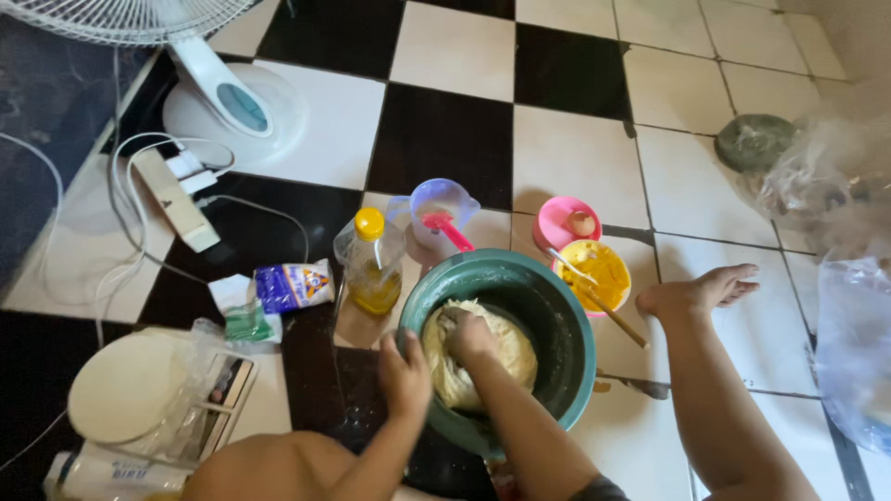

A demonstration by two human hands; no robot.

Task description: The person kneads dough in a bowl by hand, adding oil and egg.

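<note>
You sit on a floor point(575, 158) of black and white tiles that fills the frame. At the upper left stands a white fan point(232, 93), with a power strip point(176, 199) and loose white cables beside it. A clear plastic bag point(835, 232) slumps along the right edge, with a dark round lid point(754, 141) just above it. At the lower left lies a white disc point(125, 385) on a scale.

The green bowl point(557, 306) sits at the lower centre, and the pale dough point(506, 348) lies inside it. Your right hand point(469, 336) is pushed down into the dough, fingers curled shut in it. Your left hand point(406, 371) grips the bowl's left rim, fingers closed over the edge.

Just left of the bowl stands an oil bottle point(371, 264) with a yellow cap, and a small blue-and-white packet point(292, 285) lies further left. Above the bowl is a clear jug point(444, 209) with a pink spoon in it. To the upper right a pink bowl point(561, 223) holds an egg, and a bowl of yellow mix point(594, 274) touches the green bowl's rim. A bare foot point(705, 292) rests on the tiles to the right.
</note>
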